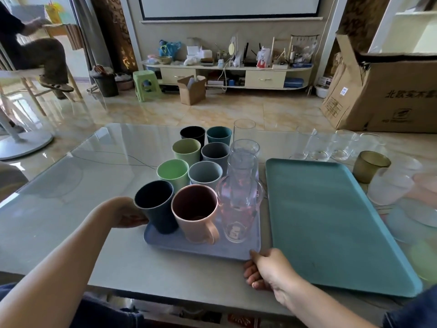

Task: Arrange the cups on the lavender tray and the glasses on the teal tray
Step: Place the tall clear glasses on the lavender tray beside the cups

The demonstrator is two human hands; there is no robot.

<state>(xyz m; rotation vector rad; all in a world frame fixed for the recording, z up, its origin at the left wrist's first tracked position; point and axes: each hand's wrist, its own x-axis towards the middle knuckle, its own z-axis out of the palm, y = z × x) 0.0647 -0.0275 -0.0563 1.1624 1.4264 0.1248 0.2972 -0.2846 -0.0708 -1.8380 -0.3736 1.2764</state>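
The lavender tray [201, 250] sits mid-table and carries several coloured cups in two rows, with a pink handled mug [197, 217] and a navy cup [157, 205] nearest me. A row of clear glasses [241, 185] stands along the tray's right side. My left hand [128, 213] wraps the navy cup from the left. My right hand [266, 268] grips the tray's near right corner. The teal tray [331, 221] lies bare to the right. More clear glasses [331, 145] stand on the table behind it.
An olive tumbler [369, 165] and a frosted cup [390, 185] stand right of the teal tray, with pale coasters [406, 221] near them. A big cardboard box [383, 91] stands behind the table at right. A person sits on a chair far left.
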